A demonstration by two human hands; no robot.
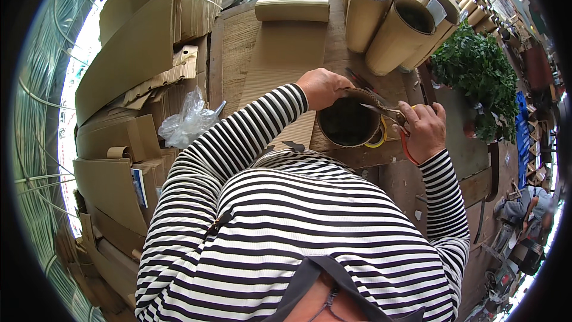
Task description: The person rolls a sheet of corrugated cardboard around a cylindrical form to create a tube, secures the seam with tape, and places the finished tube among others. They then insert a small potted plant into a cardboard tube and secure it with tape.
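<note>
A cardboard tube (368, 96) stands upright at the near edge of the wooden table, its inside dark. At its far rim, my left hand (323, 88) pinches the cardboard edge between thumb and fingers. My right hand (425, 128) is closed around scissors with red-orange handles (407, 145). Their blades lie across the tube's right rim, pointing left over the opening. A yellow ring, perhaps a tape roll (379, 135), sits beside the tube, partly hidden. Just beyond the rim lies a dark tool with red parts (359, 80).
Corrugated cardboard (292, 11), rolled at its far end, stretches along the table. Several cardboard tubes (390, 42) stand at the back right, near leafy green plants (476, 77). Stacked cardboard sheets (134, 53) and a clear plastic bag (187, 120) fill the left. Another person (530, 206) is far right.
</note>
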